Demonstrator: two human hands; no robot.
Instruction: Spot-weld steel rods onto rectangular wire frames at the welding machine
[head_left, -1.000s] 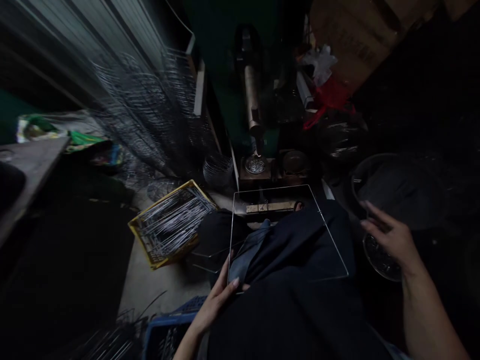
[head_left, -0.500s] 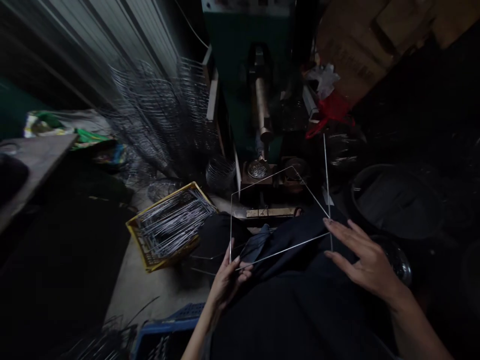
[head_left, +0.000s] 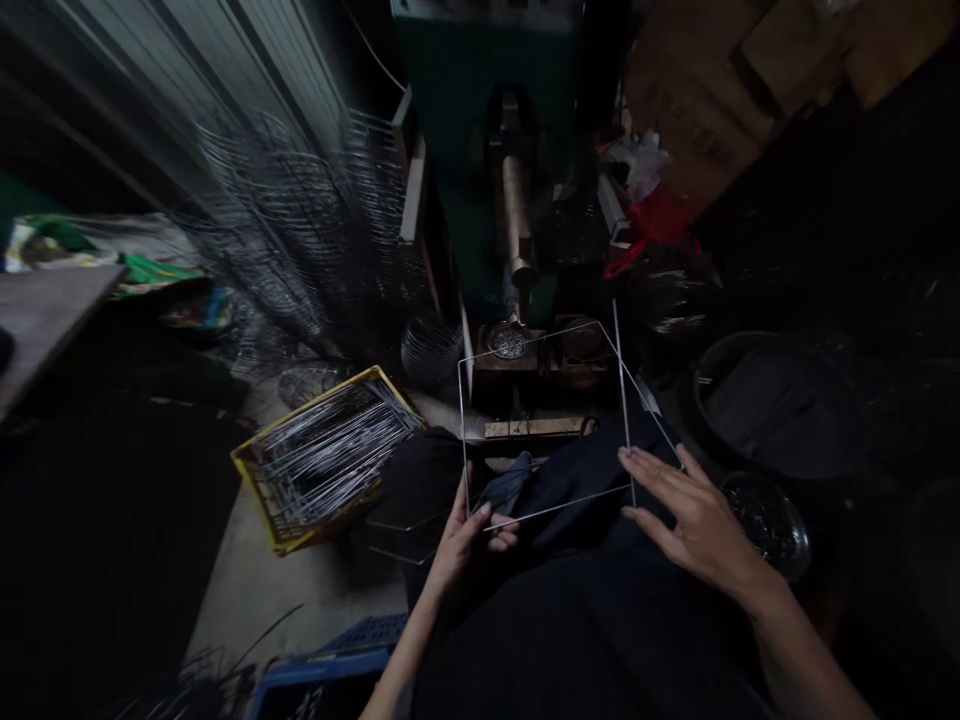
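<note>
A thin metal wire frame [head_left: 555, 508], bent into an angular, roughly four-sided outline, is held up over my lap. My left hand [head_left: 469, 540] closes around its near left corner, thumb on top and fingers curled beneath. At the right side, my right hand [head_left: 694, 520] has the wire at its fingertips, with fingers fairly straight and thumb lower down. One straight end of the wire rises above the right hand. Two more short wire lengths [head_left: 397, 555] show left of my left hand, over my dark-clothed leg; whether they join the frame I cannot tell.
A yellow crate [head_left: 257, 505] of straight wires [head_left: 334, 455] stands left of my knee. Ahead is a green machine with a brass-coloured cylinder [head_left: 516, 205]. Stacked wire racks [head_left: 292, 220] lean at left. A blue crate [head_left: 322, 668], a round bowl [head_left: 796, 545] and a red bag [head_left: 660, 225] lie around.
My right hand has moved left and slightly down, and the frame's upright wire end shifted left with it. The left hand keeps its hold. The view has turned slightly right.
</note>
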